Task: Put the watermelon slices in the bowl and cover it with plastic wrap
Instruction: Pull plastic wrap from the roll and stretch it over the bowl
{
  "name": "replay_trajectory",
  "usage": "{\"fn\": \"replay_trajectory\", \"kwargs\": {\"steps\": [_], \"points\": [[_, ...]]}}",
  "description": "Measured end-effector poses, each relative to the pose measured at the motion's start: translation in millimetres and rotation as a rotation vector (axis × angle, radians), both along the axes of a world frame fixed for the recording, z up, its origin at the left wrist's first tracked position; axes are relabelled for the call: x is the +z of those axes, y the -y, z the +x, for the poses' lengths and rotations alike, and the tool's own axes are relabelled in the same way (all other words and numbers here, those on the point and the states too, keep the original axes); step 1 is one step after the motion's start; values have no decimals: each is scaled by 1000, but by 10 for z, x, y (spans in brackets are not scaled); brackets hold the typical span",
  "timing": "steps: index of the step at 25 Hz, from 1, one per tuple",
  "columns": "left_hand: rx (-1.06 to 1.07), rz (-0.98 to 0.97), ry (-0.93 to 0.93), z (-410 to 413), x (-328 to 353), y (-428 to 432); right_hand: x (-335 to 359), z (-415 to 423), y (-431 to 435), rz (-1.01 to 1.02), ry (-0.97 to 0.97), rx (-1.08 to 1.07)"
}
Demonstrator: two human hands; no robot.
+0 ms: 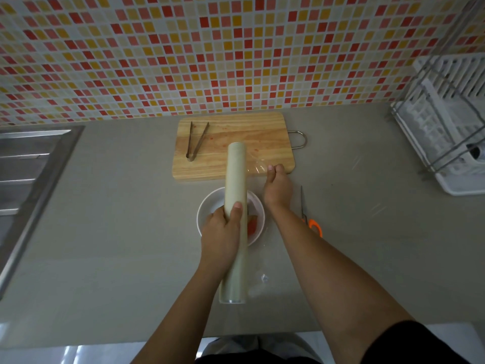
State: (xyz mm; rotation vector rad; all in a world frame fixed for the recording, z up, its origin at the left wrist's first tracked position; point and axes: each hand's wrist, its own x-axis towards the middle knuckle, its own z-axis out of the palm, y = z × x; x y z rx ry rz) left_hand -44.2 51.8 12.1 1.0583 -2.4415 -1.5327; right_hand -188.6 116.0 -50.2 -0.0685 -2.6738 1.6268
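Wrap pulled over the bowl, open counter on both sides.
Left hand (221, 227) grips the roll (235, 206) above the bowl (207, 206) holding watermelon (252, 225); right hand (277, 186) pinches the film (256, 166) by the board (233, 145) edge.

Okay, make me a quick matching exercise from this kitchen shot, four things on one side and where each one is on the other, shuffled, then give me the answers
Things:
1. tongs
2. scissors
3. plastic wrap roll
4. watermelon slices

Places:
A. in the white bowl
B. gripped in the left hand
C. lying on the wooden cutting board
D. on the counter, to the right of the right forearm

Pairs: 1-C, 2-D, 3-B, 4-A
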Motion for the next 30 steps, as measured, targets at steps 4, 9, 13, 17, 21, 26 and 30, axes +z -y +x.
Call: {"fn": "replay_trajectory", "kwargs": {"steps": [4,9,13,17,21,26,30], "points": [[-40,-77,-39,-11,-54,-42,-154,0,-36,-80,217,32],[-37,-107,-48,-2,-102,-51,-1,-24,-136,-184,467,-27],[-33,-126,-55,-10,-98,-69,-15,353,-184,156,361,120],[-13,-183,-65,-20,-65,-103,-106,564,-155,16,278,56],[-19,-209,-25,-31,-41,-89,-165,573,-134,-297,450,34],[-49,-315,-1,-91,19,-113,-195,570,-148,-386,513,14],[-129,-605,172,-150,27,-118,-191,571,-160,-359,513,27]]}}
